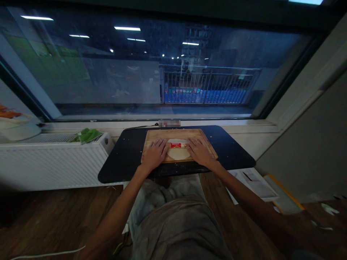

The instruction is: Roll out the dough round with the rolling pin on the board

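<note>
A rolling pin (pixel 177 145) with a red label lies crosswise on a flat, pale round of dough (pixel 179 154). Beneath the dough is a wooden cutting board (pixel 187 132). My left hand (pixel 156 152) covers the pin's left end, its fingers over the wood and pointing forward. On the opposite end rests my right hand (pixel 199 150), fingers likewise over the pin, so both ends are hidden. The pin's labelled middle shows between the hands, and dough extends in front of and behind it.
The board sits on a black tabletop (pixel 119 159) dotted with small crumbs, close to the window sill. To the left, a white radiator (pixel 54 164) carries a green cloth-like item (pixel 87 135) and a white pot (pixel 18 126). A white box (pixel 253 184) stands low at right.
</note>
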Demonstrator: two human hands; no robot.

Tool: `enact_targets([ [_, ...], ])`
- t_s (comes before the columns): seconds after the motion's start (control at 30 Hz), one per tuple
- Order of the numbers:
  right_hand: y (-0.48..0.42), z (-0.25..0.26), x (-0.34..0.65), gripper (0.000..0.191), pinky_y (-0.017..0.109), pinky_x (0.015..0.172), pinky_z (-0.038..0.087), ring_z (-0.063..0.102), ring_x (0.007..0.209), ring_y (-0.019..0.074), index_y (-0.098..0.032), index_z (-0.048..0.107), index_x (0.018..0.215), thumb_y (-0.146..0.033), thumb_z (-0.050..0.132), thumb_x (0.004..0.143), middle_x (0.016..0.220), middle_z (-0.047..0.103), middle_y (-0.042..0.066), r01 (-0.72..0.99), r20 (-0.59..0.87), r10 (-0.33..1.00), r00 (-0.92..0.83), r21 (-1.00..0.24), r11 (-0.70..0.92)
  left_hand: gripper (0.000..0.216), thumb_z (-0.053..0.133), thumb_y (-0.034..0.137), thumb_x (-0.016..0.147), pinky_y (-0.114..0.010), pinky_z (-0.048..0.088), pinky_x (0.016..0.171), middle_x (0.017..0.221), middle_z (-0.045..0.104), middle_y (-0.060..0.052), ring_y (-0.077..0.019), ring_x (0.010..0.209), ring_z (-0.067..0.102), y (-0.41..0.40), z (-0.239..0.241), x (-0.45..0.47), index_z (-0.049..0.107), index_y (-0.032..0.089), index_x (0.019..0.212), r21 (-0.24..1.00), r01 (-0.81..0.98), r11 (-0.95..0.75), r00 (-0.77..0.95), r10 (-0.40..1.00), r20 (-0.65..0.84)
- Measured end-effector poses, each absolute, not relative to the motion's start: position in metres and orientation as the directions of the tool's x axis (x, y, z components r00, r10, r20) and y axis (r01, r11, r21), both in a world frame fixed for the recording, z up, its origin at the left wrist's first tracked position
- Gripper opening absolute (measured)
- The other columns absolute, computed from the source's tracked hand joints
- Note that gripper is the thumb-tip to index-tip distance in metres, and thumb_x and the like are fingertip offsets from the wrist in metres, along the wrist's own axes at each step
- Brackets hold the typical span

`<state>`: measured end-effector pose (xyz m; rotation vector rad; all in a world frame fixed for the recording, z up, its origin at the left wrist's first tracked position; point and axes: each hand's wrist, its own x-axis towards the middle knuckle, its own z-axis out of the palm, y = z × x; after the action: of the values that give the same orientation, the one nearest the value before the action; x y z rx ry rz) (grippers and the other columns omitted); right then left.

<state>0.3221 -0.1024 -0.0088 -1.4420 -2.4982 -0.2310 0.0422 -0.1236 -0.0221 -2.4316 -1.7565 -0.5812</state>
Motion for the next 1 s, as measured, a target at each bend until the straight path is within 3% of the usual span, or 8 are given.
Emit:
enact_targets([
  [0.13, -0.094, 0.001, 0.322, 0.051, 0.043, 0.126, 0.044, 0.064, 0.142, 0.0287, -0.016, 0.074, 0.145, -0.035, 0.033, 0.12, 0.151, 0.073, 0.016, 0.877, 0.295, 0.84, -0.455, -0.018, 0.481, 0.044, 0.04, 0.037, 0.117, -0.042, 0.049, 0.122, 0.143, 0.079, -0.011, -0.0265, 0.135, 0.07, -0.116, -0.01, 0.039, 0.078, 0.022, 0.135, 0.2, 0.917, -0.346, 0.267, 0.903, 0.336],
  [0.27, -0.083, 0.013, 0.315, 0.049, 0.039, 0.115, 0.05, 0.073, 0.123, 0.0282, -0.014, 0.082, 0.126, -0.033, 0.038, 0.12, 0.128, 0.081, 0.017, 0.918, 0.296, 0.878, -0.376, -0.008, 0.396, 0.042, 0.043, 0.032, 0.115, -0.044, 0.053, 0.11, 0.124, 0.081, -0.016, -0.031, 0.121, 0.072, -0.105, 0.003, 0.052, 0.083, 0.018, 0.113, 0.153, 0.938, -0.312, 0.246, 0.907, 0.34],
  [0.43, -0.075, 0.014, 0.308, 0.042, 0.037, 0.111, 0.051, 0.076, 0.119, 0.0272, -0.014, 0.08, 0.126, -0.025, 0.041, 0.118, 0.128, 0.083, 0.015, 0.945, 0.235, 0.921, -0.312, -0.026, 0.327, 0.038, 0.043, 0.025, 0.112, -0.044, 0.052, 0.105, 0.122, 0.079, -0.018, -0.0316, 0.116, 0.072, -0.092, 0.007, 0.069, 0.079, 0.014, 0.116, 0.126, 0.946, -0.299, 0.26, 0.93, 0.26],
  [0.57, -0.077, 0.003, 0.312, 0.044, 0.042, 0.105, 0.054, 0.075, 0.117, 0.0315, -0.013, 0.073, 0.139, -0.025, 0.038, 0.117, 0.126, 0.081, 0.018, 0.956, 0.234, 0.927, -0.293, 0.067, 0.285, 0.034, 0.044, 0.023, 0.108, -0.046, 0.053, 0.097, 0.118, 0.08, -0.02, -0.0356, 0.116, 0.073, -0.091, 0.007, 0.073, 0.072, 0.012, 0.124, 0.14, 0.976, -0.165, 0.136, 0.971, 0.197],
  [0.73, -0.083, -0.005, 0.314, 0.05, 0.051, 0.109, 0.055, 0.072, 0.122, 0.0353, -0.013, 0.066, 0.15, -0.026, 0.032, 0.116, 0.137, 0.076, 0.021, 0.934, 0.298, 0.885, -0.356, 0.083, 0.348, 0.034, 0.045, 0.026, 0.107, -0.049, 0.053, 0.097, 0.118, 0.08, -0.02, -0.038, 0.115, 0.073, -0.089, 0.009, 0.075, 0.069, 0.013, 0.128, 0.142, 0.988, -0.064, 0.044, 0.989, 0.14],
  [1.0, -0.08, -0.012, 0.322, 0.053, 0.064, 0.119, 0.046, 0.059, 0.143, 0.0427, -0.013, 0.057, 0.162, -0.022, 0.038, 0.113, 0.156, 0.066, 0.024, 0.861, 0.26, 0.827, -0.498, 0.257, 0.438, 0.03, 0.053, 0.027, 0.103, -0.053, 0.05, 0.105, 0.123, 0.078, -0.019, -0.0389, 0.12, 0.069, -0.066, 0.007, 0.072, 0.072, 0.017, 0.124, 0.138, 0.987, -0.086, 0.073, 0.993, 0.098],
])
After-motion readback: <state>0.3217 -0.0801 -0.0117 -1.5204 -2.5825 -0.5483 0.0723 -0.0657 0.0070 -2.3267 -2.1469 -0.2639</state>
